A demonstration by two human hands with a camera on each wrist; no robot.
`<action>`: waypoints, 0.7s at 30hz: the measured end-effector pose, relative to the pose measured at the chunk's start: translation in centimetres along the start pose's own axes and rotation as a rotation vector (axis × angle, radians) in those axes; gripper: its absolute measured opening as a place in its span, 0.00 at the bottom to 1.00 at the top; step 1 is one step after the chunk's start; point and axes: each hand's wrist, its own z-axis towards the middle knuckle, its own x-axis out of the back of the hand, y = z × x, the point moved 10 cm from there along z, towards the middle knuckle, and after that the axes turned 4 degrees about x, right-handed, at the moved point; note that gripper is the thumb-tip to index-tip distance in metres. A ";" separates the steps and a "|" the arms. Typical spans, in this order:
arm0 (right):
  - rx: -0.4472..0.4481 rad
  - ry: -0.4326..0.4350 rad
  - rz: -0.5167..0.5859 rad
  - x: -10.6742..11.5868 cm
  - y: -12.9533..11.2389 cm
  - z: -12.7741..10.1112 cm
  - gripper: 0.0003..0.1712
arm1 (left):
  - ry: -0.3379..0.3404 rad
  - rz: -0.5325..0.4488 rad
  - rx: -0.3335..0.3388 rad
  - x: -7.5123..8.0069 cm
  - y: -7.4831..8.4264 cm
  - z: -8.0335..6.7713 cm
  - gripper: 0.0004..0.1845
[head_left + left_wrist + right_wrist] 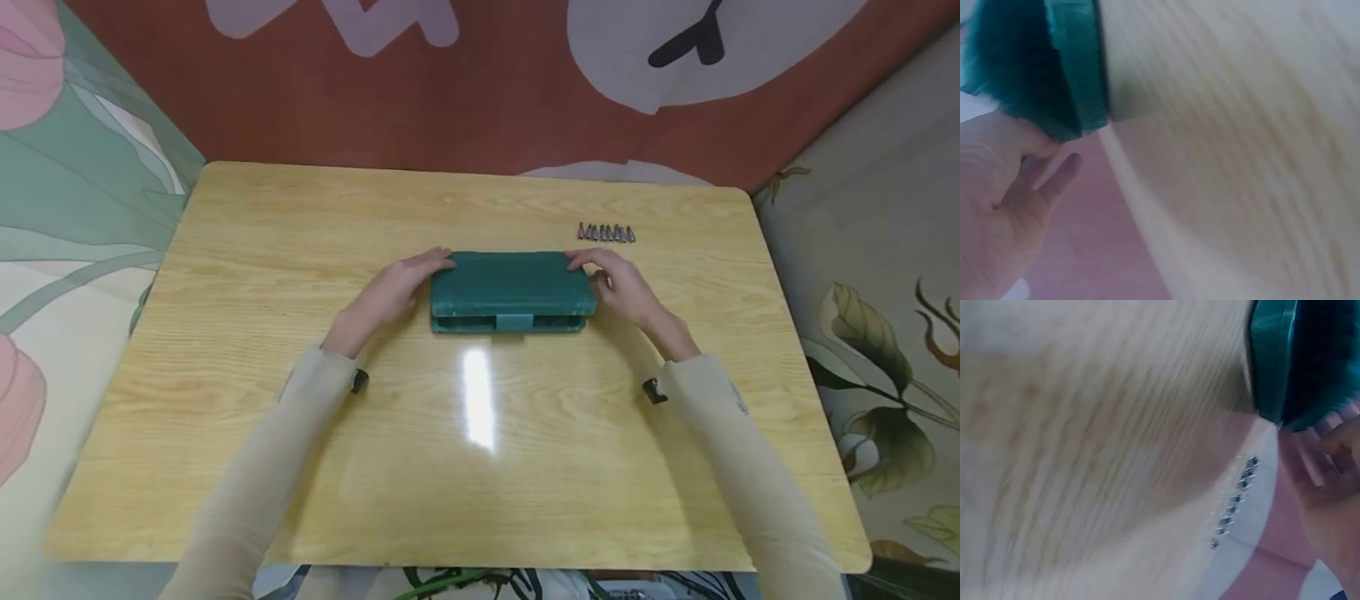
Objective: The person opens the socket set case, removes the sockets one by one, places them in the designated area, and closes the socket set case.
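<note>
A green case with a front tab lies on the wooden table, a dark gap showing between its lid and base along the front. My left hand grips its left end, fingertips over the far corner; in the left wrist view that hand is below the case's blurred green side. At the other end, my right hand holds the right corner, index finger on top and the other fingers bent beside it. The right wrist view has this hand at the case's far corner.
Several small pointed metal pieces stand in a row behind the case, near my right hand. The light wooden table ends at a red patterned cloth at the back. Cables show below the front edge.
</note>
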 end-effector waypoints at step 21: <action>-0.175 -0.309 -0.612 -6.7 -3.0 2.7 0.51 | -0.091 0.621 0.220 -4.0 2.3 3.6 0.56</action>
